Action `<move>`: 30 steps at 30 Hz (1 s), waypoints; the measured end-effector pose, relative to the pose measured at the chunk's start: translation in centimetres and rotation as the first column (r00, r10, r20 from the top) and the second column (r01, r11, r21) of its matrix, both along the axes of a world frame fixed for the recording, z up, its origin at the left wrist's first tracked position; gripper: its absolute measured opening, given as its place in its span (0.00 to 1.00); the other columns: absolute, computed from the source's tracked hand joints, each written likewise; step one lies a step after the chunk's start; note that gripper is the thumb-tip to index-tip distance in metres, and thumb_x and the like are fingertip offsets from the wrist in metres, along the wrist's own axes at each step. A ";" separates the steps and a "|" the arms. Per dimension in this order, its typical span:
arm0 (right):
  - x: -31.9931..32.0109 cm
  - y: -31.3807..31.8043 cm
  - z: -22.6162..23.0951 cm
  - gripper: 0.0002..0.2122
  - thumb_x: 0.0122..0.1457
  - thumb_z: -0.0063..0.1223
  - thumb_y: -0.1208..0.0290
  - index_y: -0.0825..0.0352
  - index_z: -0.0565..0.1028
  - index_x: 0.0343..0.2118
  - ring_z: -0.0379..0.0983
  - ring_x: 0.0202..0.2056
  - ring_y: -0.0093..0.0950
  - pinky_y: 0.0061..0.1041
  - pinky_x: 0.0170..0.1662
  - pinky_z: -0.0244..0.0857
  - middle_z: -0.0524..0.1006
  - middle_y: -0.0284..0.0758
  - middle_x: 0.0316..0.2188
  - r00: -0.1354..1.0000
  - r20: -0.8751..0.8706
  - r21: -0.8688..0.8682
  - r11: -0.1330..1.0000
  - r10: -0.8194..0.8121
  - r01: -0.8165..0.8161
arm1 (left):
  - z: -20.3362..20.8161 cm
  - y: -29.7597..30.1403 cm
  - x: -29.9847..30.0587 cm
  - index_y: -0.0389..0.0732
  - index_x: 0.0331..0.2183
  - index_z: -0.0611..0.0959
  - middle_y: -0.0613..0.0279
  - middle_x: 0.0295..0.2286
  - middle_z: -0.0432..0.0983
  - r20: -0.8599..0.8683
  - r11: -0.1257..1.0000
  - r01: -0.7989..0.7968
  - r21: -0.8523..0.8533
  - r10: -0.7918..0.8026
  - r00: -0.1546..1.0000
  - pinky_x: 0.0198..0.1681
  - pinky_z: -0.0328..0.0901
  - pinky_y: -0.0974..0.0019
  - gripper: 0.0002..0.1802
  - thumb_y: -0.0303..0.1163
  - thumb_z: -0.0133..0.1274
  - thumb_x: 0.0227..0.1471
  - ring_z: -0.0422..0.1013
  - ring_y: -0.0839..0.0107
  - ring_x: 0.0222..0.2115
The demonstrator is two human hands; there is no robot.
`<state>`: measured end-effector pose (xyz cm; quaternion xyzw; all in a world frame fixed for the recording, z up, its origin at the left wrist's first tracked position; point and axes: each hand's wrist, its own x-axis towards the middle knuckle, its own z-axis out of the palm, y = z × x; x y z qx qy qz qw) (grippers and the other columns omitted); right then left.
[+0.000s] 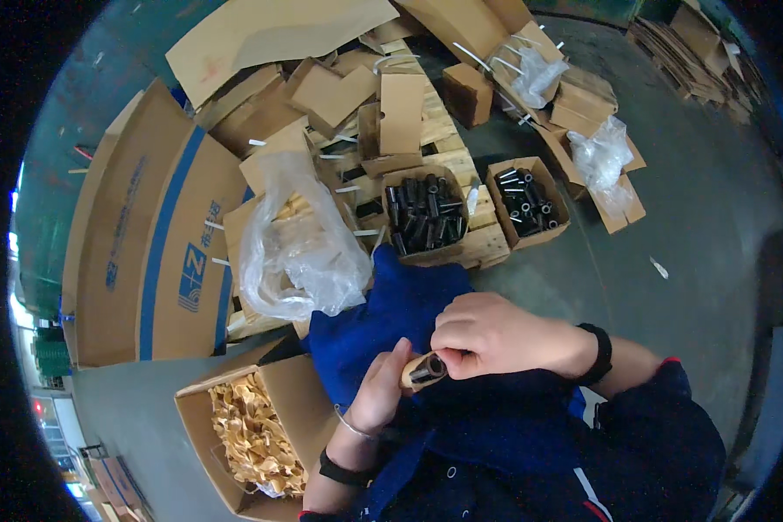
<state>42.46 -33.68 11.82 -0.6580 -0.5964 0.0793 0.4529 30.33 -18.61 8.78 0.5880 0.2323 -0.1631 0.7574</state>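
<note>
My left hand (381, 389) is closed around a short black tube (427, 371), which has something tan around it, perhaps paper. Over the tube's right end my right hand (489, 335) is bent into a pinch; whatever its fingertips hold is hidden. Both hands are above my lap, which is covered in dark blue cloth. Just beyond them stands an open cardboard box (422, 256) full of black tubes (426, 207). To its right another cardboard box (548, 235) holds similar tubes. Near my left forearm, a cardboard box (300, 391) contains crumpled tan paper pieces (252, 431).
A wooden pallet (487, 248) ahead carries boxes and clear plastic sheeting (300, 270). A large carton with blue stripes (148, 235) stands at the left. Opened cartons with plastic bags (600, 157) lie far right on the grey floor (696, 226). Flattened cardboard (692, 65) is stacked behind.
</note>
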 end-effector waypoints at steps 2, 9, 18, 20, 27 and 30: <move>0.4 0.0 -0.7 0.06 0.42 0.51 0.72 0.67 0.67 0.19 0.66 0.21 0.35 0.27 0.24 0.59 0.67 0.36 0.16 0.964 -0.249 -0.058 0.991 0.099 -0.117 | 1.3 0.4 0.1 0.35 0.19 0.76 0.67 0.12 0.66 0.205 0.969 0.157 0.189 -0.195 0.959 0.18 0.54 0.74 0.29 0.46 0.29 0.54 0.59 0.78 0.14; -0.5 0.6 -1.7 0.05 0.49 0.49 0.73 0.68 0.69 0.27 0.67 0.23 0.24 0.21 0.26 0.60 0.69 0.34 0.21 0.832 -0.554 -0.019 1.000 -0.017 0.008 | 2.0 0.2 -0.1 0.31 0.28 0.77 0.64 0.16 0.69 0.349 0.965 0.063 0.253 -0.152 0.925 0.21 0.56 0.73 0.30 0.45 0.27 0.55 0.61 0.78 0.18; -0.6 0.2 -0.6 0.10 0.39 0.60 0.68 0.64 0.70 0.22 0.65 0.31 0.30 0.25 0.32 0.60 0.67 0.33 0.27 0.950 -0.277 0.116 0.976 -0.148 0.186 | 1.7 0.9 0.4 0.33 0.35 0.74 0.67 0.23 0.69 0.235 0.991 0.088 0.101 -0.110 0.966 0.24 0.55 0.77 0.34 0.54 0.26 0.53 0.61 0.80 0.22; -0.8 0.0 -0.5 0.08 0.40 0.59 0.70 0.65 0.71 0.23 0.65 0.33 0.29 0.25 0.35 0.60 0.67 0.34 0.31 0.921 -0.369 0.112 0.978 -0.125 0.178 | 0.9 1.2 0.3 0.34 0.37 0.72 0.66 0.25 0.69 0.302 0.988 0.146 -0.058 -0.122 0.945 0.24 0.55 0.77 0.35 0.57 0.26 0.51 0.62 0.80 0.23; -0.7 0.0 -1.5 0.06 0.44 0.55 0.74 0.67 0.71 0.25 0.61 0.43 0.30 0.26 0.45 0.55 0.66 0.38 0.38 0.806 -0.592 0.175 0.973 -0.017 0.148 | 1.9 -1.3 1.3 0.35 0.37 0.72 0.64 0.29 0.71 0.448 0.986 -0.126 0.111 0.064 0.892 0.35 0.62 0.74 0.14 0.21 0.46 0.43 0.67 0.76 0.32; -0.9 -0.3 -1.9 0.06 0.46 0.53 0.74 0.68 0.70 0.26 0.61 0.42 0.29 0.24 0.44 0.55 0.65 0.38 0.39 0.805 -0.592 0.161 0.974 -0.036 0.162 | 0.9 -0.5 1.2 0.35 0.33 0.74 0.64 0.26 0.72 0.384 0.978 0.013 0.209 -0.095 0.918 0.32 0.62 0.75 0.12 0.19 0.44 0.42 0.68 0.76 0.29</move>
